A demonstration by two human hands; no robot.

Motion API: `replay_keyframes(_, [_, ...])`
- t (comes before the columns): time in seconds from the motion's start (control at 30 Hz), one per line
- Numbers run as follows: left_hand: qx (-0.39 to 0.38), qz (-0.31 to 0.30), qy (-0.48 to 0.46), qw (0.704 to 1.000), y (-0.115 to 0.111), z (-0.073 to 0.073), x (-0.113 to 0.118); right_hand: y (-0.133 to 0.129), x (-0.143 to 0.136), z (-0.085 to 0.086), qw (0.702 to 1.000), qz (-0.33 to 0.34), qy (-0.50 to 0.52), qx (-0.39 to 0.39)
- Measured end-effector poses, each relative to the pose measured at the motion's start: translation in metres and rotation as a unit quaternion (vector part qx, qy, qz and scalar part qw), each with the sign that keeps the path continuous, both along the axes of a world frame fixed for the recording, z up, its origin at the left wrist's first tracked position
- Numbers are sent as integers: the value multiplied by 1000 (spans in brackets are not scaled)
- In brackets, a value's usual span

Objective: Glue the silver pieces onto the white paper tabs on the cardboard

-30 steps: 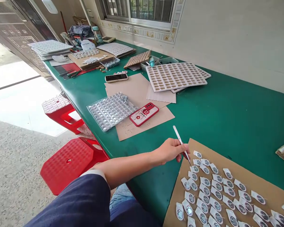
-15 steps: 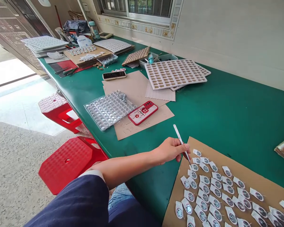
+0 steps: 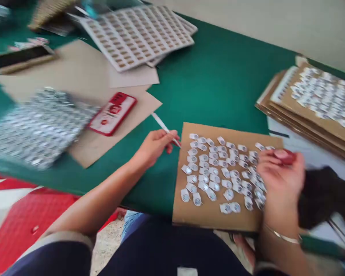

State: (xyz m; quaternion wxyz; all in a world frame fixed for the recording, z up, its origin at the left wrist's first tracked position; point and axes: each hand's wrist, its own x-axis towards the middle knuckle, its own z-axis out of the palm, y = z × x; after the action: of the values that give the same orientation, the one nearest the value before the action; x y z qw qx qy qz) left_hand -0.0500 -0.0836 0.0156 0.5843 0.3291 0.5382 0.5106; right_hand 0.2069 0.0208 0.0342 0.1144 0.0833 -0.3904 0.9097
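Note:
My left hand [image 3: 158, 143] is closed around slim white tweezers [image 3: 161, 123], their tip pointing down at the left edge of a brown cardboard sheet [image 3: 195, 214]. On that sheet lie many small white tags with round silvery pieces [image 3: 214, 178], set in loose rows. Over the sheet's right side is my right hand [image 3: 280, 174], blurred, with its fingers curled around a small dark red object [image 3: 286, 156] whose kind I cannot make out. Some tags beneath this hand are hidden.
A red-framed phone case [image 3: 112, 114] and a bag of silvery round pieces [image 3: 43, 128] lie left on the green table [image 3: 218, 88]. White slotted trays [image 3: 140, 34] stand behind. Stacked cardboard [image 3: 293, 115] with white pieces is at right; a red stool [image 3: 31, 226] is lower left.
The view has swung right and down, bringing my right hand and the cardboard stack into sight. My left hand still holds the tweezers, now by the sheet's left edge rather than over a tag.

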Motion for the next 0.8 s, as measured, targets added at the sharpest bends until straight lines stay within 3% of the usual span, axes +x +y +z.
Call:
replay_keyframes(0.13, [-9, 15, 91, 996, 17, -7, -7, -21, 72, -4, 972, -210, -94, -38])
replay_keyframes(0.27, [34, -1, 99, 994, 26, -16, -12, -13, 102, -23, 902, -402, -23, -156])
replay_keyframes(0.33, [5, 10, 102, 995, 26, -16, -11, -13, 104, -28, 879, -429, -9, -206])
replay_keyframes(0.43, [-32, 20, 104, 994, 27, -15, -9, -17, 105, -29, 874, -426, -16, -233])
replay_keyframes(0.67, [-7, 27, 112, 993, 30, -17, -8, -19, 107, -20, 868, -459, -61, -178])
replay_keyframes(0.8, [40, 71, 163, 983, 33, -26, -11, -19, 103, -11, 803, -562, -147, -137])
